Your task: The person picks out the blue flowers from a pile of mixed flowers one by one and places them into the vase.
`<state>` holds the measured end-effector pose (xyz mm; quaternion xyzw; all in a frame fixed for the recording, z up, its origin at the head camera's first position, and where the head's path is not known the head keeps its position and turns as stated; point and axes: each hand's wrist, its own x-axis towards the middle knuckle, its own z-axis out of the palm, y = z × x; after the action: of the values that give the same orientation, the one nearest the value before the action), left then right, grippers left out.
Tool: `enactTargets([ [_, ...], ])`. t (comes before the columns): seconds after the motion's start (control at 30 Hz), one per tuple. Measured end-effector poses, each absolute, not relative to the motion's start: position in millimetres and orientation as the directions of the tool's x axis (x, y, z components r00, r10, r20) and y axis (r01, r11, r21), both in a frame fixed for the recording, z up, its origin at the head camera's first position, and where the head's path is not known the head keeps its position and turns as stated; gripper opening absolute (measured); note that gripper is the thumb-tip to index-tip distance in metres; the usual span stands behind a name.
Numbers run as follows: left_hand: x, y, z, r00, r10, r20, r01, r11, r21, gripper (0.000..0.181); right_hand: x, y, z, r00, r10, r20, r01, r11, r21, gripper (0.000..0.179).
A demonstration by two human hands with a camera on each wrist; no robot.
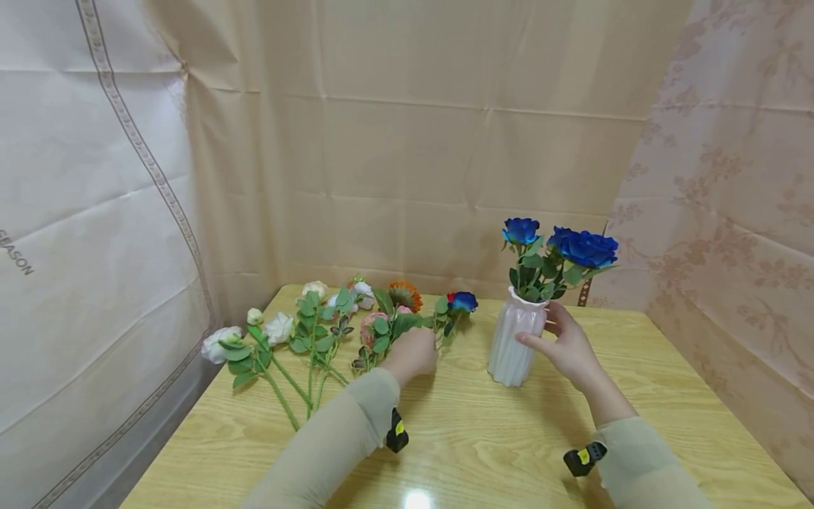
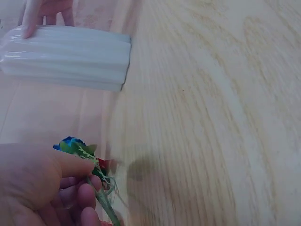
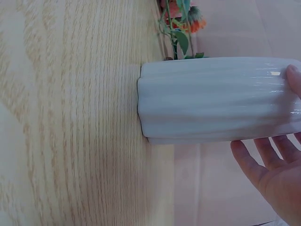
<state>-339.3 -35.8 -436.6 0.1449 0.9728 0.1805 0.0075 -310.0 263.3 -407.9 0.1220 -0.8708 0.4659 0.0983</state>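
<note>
In the head view a white fluted vase [image 1: 516, 339] stands upright on the table, with blue roses [image 1: 584, 247] in its mouth. My right hand [image 1: 569, 346] grips the vase's right side near the neck; thumb and fingers go round it in the right wrist view too. Left of the vase, my left hand [image 1: 413, 353] is low over the table. The left wrist view shows that hand [image 2: 51, 183] pinching the green stem of a blue rose [image 2: 70, 142] between thumb and fingers. A red bloom [image 2: 104, 165] is just beside the stem.
Several loose flowers lie left of the vase: white roses [image 1: 278, 328], a pink bloom [image 1: 369, 329] and an orange flower [image 1: 405, 295]. Their stems point to the table's front. Behind the wooden table [image 1: 483, 445] hangs a beige curtain [image 1: 407, 141].
</note>
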Motion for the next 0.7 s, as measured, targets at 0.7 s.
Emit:
enactTargets([
  [0.7,-337,-63,-407,-0.938,0.302,0.167,0.315,0.548,0.775,0.015,-312,264,-409,-0.948,-0.125,0.293,-0.314,0.53,-0.788,0.091],
])
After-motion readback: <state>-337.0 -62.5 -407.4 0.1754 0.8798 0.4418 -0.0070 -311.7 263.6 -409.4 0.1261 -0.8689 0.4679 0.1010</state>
